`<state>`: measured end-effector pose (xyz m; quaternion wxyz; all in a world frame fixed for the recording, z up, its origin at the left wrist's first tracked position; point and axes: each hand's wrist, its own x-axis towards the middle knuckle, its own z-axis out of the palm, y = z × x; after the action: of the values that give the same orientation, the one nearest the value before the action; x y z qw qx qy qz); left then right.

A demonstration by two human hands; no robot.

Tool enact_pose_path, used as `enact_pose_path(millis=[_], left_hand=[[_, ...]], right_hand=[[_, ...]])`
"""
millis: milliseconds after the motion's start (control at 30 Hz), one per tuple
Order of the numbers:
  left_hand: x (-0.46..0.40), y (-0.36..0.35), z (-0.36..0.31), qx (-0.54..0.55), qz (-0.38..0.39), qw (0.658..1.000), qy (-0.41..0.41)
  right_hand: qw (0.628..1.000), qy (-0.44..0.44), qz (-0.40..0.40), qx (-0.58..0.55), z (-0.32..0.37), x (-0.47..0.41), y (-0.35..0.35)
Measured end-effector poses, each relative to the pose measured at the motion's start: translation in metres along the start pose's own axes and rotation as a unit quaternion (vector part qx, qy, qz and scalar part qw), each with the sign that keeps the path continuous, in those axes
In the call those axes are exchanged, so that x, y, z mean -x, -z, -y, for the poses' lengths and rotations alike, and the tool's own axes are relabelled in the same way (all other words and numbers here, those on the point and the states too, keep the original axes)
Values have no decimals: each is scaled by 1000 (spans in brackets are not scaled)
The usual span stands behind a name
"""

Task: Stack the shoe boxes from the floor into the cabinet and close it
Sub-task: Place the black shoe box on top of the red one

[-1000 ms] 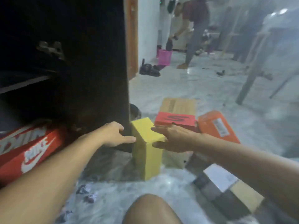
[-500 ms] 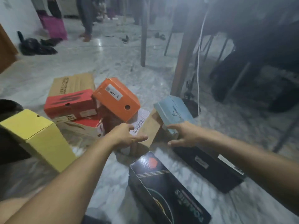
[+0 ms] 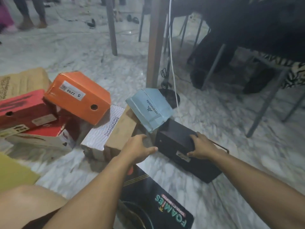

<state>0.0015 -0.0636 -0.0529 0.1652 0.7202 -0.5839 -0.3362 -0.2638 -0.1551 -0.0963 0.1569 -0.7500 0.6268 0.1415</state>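
A black shoe box [image 3: 175, 138] lies on the marble floor. My right hand [image 3: 200, 147] grips its near right corner, fingers over the top edge. My left hand [image 3: 137, 148] is at the box's left end, fingers spread; whether it touches the box I cannot tell. A pale blue box [image 3: 149, 107] leans tilted on the black box's far end. Left of it lie a brown and white Skechers box [image 3: 107, 129], an orange box [image 3: 77, 96] and red boxes [image 3: 24, 108]. A black Foamies box [image 3: 153, 200] lies near me. The cabinet is out of view.
A yellow box [image 3: 14, 172] sits at the left edge. A wooden table leg [image 3: 155, 40] with a white cable [image 3: 171, 52] stands behind the boxes. Chair legs [image 3: 264, 104] and dark furniture fill the right. A person's legs [image 3: 31, 12] stand at far left.
The view swung right from the cabinet and yellow box to the floor pile. Both hands left the yellow box; the right now grips the black box, and the left sits at its end.
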Motion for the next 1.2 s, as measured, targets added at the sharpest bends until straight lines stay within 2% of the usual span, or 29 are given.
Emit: enact_pose_path(millis=[100, 267, 400, 567, 633, 700, 800, 867, 1033, 1200], left_hand=[[-9, -17, -3, -51, 29, 998, 0], [-29, -27, -4, -50, 51, 997, 14], [-39, -35, -3, -39, 79, 996, 34], [-47, -56, -1, -42, 110, 991, 57], [-49, -65, -1, -33, 120, 990, 70], [-52, -72, -2, -31, 128, 988, 78], [-57, -77, -2, -17, 135, 986, 94], [-59, -78, -3, 2, 133, 986, 104], [-61, -71, -5, 51, 100, 989, 100], [-52, -49, -10, 167, 45, 982, 80]], right_hand=[[999, -46, 9, 24, -9, -13, -14], [998, -51, -9, 19, -15, -18, -24], [1000, -15, -18, 17, -19, -10, -32], [999, 33, 16, -19, -22, 14, -37], [1000, 11, -7, 7, -25, 21, -40], [997, -63, -33, 18, -34, 28, -46], [973, -205, -47, -95, -47, 42, -55], [952, -239, -61, -180, -54, 49, -63], [930, -218, -130, -268, -64, 56, -61], [898, -187, -229, -325, -61, 73, -20]])
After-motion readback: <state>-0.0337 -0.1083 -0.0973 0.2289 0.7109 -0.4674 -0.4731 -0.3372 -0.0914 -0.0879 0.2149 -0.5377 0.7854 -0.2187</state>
